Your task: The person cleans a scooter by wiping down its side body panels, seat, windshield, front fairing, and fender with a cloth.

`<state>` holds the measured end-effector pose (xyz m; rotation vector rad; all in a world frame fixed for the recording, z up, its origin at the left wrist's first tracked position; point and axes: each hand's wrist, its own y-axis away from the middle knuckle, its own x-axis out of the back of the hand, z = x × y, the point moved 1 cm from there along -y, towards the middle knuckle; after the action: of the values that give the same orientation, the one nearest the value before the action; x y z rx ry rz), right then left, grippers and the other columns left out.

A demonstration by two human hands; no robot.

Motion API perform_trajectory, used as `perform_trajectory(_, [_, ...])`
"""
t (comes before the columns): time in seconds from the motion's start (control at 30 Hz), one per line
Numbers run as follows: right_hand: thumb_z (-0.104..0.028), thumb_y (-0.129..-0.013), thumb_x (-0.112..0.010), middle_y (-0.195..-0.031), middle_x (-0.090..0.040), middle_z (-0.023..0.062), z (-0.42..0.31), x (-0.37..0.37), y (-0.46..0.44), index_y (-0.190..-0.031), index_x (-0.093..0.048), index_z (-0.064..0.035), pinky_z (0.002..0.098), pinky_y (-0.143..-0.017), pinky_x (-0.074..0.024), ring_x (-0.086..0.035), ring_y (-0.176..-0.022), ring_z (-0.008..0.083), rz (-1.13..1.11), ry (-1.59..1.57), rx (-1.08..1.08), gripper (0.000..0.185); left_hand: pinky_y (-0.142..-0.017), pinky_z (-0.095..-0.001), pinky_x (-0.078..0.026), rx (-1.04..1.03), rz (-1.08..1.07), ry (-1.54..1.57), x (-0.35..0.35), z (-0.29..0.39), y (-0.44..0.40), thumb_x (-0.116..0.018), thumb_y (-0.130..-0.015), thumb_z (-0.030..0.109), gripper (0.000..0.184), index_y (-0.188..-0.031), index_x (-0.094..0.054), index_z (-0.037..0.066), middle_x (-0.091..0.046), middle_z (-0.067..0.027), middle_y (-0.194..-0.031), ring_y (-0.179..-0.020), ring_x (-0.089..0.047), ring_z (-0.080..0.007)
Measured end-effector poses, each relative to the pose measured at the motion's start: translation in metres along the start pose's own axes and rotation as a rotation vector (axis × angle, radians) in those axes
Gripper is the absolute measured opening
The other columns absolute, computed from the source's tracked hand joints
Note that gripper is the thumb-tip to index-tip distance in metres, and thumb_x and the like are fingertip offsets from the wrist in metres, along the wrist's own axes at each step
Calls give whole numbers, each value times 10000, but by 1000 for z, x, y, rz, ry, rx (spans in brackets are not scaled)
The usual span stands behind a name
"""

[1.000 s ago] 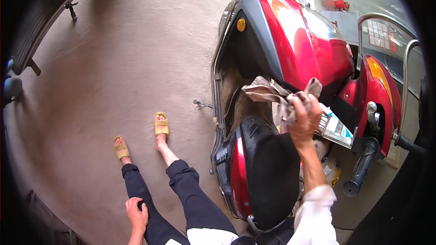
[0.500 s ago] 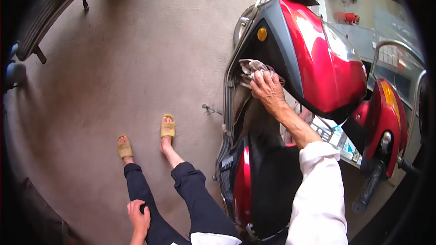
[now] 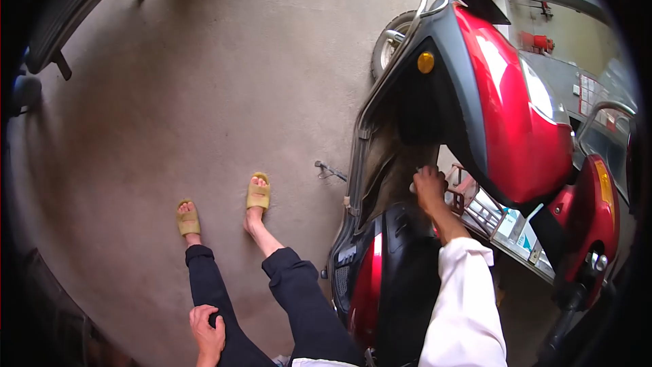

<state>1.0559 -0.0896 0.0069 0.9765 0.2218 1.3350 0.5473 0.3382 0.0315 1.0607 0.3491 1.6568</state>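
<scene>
My right hand (image 3: pixel 429 189) is closed above the dark footwell (image 3: pixel 387 170) of a red scooter (image 3: pixel 506 105), in front of its black seat (image 3: pixel 411 285). A small pale edge shows by its fingertips; the rest of what it holds is hidden, and the grey-brown cloth cannot be made out. Farther left, my left hand (image 3: pixel 208 331) rests on my dark trouser leg near the knee, thumb apart from the fingers, holding nothing.
The scooter's handlebar grip (image 3: pixel 567 319) is at the lower right. Behind the footwell stands a metal rack (image 3: pixel 506 228) with boxes. Another vehicle (image 3: pixel 75 10) is at the upper left. My sandalled feet (image 3: pixel 258 194) are on the floor (image 3: pixel 204 102).
My right hand has come back from the front of the footwell, and the cloth seen in it before no longer shows clearly. The scooter sits farther right in view. My left hand stays on my leg.
</scene>
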Motion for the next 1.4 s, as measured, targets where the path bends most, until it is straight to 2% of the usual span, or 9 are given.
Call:
perform_trajectory(0.13, [-260, -803, -616, -1225, -547, 127, -15, 55, 18, -1044, -644, -113, 526, -954, -397, -494, -1154, 324, 572, 37, 363, 283, -924, -419, -449, -49, -4, -12, 0, 0, 0, -637, -710, -22, 205, -905, -607, 33, -612, -134, -995, -1025, -550, -332])
perform_trajectory(0.27, [-219, -801, -620, -1277, -512, 138, -47, 173, -19, -1111, -620, -141, 517, -938, -389, -460, -1212, 340, 810, 170, 294, 320, -925, -423, -446, -39, -1, -44, 1, -2, 6, -640, -709, -10, 200, -901, -609, 38, -613, -130, -990, -1019, -549, -332])
perform_trajectory(0.47, [-258, -883, -548, -1203, -523, 121, 2, 236, -89, -1091, -658, -158, 521, -962, -338, -449, -1182, 316, 619, 229, -18, 255, -939, -421, -441, -3, -3, 4, -3, -9, 15, -644, -714, -12, 205, -910, -611, 40, -612, -130, -1007, -1034, -548, -329])
perform_trajectory(0.57, [-279, -907, -527, -1268, -517, 124, -17, 183, -63, -1172, -658, -176, 495, -991, -323, -436, -1219, 312, 484, 455, 26, 313, -943, -422, -440, 10, 0, 34, 0, -6, 15, -640, -716, -17, 208, -914, -610, 40, -612, -129, -1009, -1040, -546, -328])
perform_trajectory(0.7, [-250, -811, -663, -1176, -546, 88, 0, 65, -31, -1116, -712, -193, 483, -918, -408, -497, -1133, 304, 13, 85, 55, 314, -944, -422, -434, 4, 32, 36, -3, -7, 11, -635, -716, -18, 207, -912, -609, 41, -610, -129, -1003, -1036, -545, -327])
perform_trajectory(0.9, [-174, -814, -617, -1235, -522, 97, -9, 108, -30, -1081, -629, -205, 434, -794, -450, -529, -1055, 302, 702, 57, 208, 269, -951, -430, -418, 8, 3, 37, -8, 0, 2, -639, -699, -17, 212, -900, -610, 43, -605, -127, -990, -1022, -543, -329])
perform_trajectory(1.07, [-196, -886, -571, -1345, -521, 114, -17, 157, -117, -1140, -623, -210, 379, -804, -457, -545, -1084, 251, 1053, 101, -2, 259, -942, -429, -426, 28, -12, -11, -8, 7, -11, -632, -703, -26, 205, -896, -607, 38, -603, -132, -977, -1028, -542, -331])
perform_trajectory(1.23, [-185, -887, -552, -1239, -555, 112, -39, 108, -172, -1111, -586, -168, 362, -726, -460, -558, -1023, 237, 914, 160, -199, 228, -929, -433, -436, 7, -27, -31, -8, 11, -18, -627, -699, -35, 206, -893, -610, 35, -604, -140, -971, -1001, -547, -332])
perform_trajectory(1.4, [-121, -814, -634, -1194, -595, 176, -56, -27, -101, -1200, -602, -113, 489, -862, -534, -603, -1079, 352, 16, -242, -44, 387, -927, -425, -437, -10, 20, -29, -8, 2, -12, -634, -697, -28, 208, -894, -613, 36, -605, -139, -972, -1005, -548, -333])
